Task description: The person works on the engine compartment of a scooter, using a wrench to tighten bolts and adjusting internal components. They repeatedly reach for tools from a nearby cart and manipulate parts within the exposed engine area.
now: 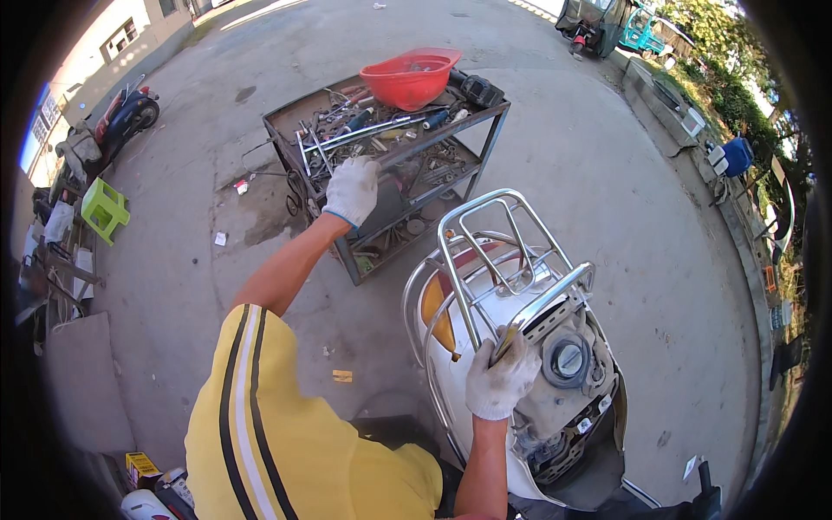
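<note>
holding a small, yellowish-brown object [504, 344], your white-gloved right hand [501, 377] is clamping it between thumb and fingers beside the shiny chrome-tube rack [555, 297] on the white scooter [451, 381]. your white-gloved left hand [351, 192] is hanging at the near edge of the rusty, dark metal cart [416, 147]; i cannot tell whether its fingers are gripping anything. a red plastic helmet [406, 85] is sitting on top.

You're in an outdoor repair yard: a cart [442, 136] heaped with tools [360, 120] stands on open paving [191, 260], beside a scooter [568, 359] with its inner parts exposed. You also have a parked motorbike [121, 119], a building [121, 36] and roadside greenery [732, 82] around you.
</note>
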The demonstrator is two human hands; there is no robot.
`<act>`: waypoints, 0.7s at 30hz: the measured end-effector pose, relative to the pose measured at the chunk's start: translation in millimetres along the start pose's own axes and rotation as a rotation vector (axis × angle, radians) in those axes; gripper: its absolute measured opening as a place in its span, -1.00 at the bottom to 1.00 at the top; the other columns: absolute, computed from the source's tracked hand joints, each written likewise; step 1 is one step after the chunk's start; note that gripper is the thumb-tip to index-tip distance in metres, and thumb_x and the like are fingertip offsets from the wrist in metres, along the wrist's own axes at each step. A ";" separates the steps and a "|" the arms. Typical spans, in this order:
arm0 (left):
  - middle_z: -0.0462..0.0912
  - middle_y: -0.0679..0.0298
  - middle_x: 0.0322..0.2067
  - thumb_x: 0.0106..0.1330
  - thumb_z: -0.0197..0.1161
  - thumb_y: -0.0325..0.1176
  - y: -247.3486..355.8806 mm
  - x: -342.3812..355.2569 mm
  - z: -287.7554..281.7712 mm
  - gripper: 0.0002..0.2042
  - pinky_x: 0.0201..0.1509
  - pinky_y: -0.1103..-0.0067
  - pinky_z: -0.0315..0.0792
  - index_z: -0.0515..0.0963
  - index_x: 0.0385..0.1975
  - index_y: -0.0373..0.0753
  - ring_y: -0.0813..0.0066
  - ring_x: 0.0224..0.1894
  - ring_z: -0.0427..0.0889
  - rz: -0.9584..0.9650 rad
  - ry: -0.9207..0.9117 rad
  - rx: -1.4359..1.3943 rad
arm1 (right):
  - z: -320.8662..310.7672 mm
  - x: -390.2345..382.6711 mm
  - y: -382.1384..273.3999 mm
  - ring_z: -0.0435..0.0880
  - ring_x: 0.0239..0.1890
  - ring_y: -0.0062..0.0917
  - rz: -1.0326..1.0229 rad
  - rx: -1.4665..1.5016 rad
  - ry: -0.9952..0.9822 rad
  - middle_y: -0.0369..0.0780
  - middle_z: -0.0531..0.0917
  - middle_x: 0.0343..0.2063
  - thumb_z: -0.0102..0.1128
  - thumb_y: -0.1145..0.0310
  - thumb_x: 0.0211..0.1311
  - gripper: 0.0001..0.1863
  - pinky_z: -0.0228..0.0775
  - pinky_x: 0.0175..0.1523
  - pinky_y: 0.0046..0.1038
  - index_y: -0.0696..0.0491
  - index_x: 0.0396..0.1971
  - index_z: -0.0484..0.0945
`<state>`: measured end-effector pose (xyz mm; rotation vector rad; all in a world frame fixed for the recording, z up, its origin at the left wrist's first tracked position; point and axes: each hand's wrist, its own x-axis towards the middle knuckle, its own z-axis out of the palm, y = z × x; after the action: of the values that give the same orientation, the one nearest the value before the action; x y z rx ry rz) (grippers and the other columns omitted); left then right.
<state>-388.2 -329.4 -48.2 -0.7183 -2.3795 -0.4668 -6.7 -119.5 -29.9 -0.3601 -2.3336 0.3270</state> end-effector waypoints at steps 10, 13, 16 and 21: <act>0.69 -0.01 -0.12 0.36 0.10 -0.46 83.3 -23.3 -7.5 -0.83 0.06 0.13 0.54 0.62 -0.16 -0.26 -0.11 -0.02 0.66 -0.176 -0.057 -0.342 | -7.9 0.6 -4.4 0.65 -0.05 -0.09 0.034 0.029 -0.019 -0.04 0.66 -0.12 0.37 0.55 0.09 -0.40 0.39 0.10 -0.02 0.14 0.19 0.44; 0.68 -0.04 -0.13 0.38 0.08 -0.46 99.4 -25.9 -2.6 -0.82 0.09 0.13 0.52 0.62 -0.16 -0.27 -0.13 -0.02 0.65 -0.211 -0.044 -0.376 | -9.1 1.0 -5.6 0.61 -0.04 -0.08 0.037 0.047 -0.015 -0.04 0.64 -0.12 0.38 0.53 0.08 -0.43 0.39 0.11 -0.03 0.15 0.16 0.47; 0.66 -0.02 -0.11 0.40 0.08 -0.46 115.7 -28.0 -0.6 -0.81 0.14 0.17 0.52 0.58 -0.09 -0.29 -0.09 0.03 0.64 -0.213 -0.062 -0.391 | -8.8 0.2 -4.9 0.60 -0.04 -0.05 0.037 0.055 -0.007 -0.03 0.63 -0.14 0.37 0.50 0.11 -0.47 0.38 0.12 -0.03 0.16 0.13 0.48; 0.58 -0.07 0.17 0.42 0.12 -0.46 137.3 -31.3 -0.7 -0.80 0.35 0.22 0.43 0.57 -0.03 -0.30 -0.09 0.26 0.54 -0.194 -0.061 -0.453 | -9.6 0.3 -2.5 0.61 -0.03 -0.07 0.048 0.050 -0.017 -0.03 0.63 -0.14 0.36 0.47 0.13 -0.49 0.36 0.16 -0.03 0.14 0.12 0.48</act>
<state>-285.6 -233.0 -46.7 -0.7012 -2.4347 -1.1047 -0.5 -120.5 -22.2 -0.3910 -2.3318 0.4121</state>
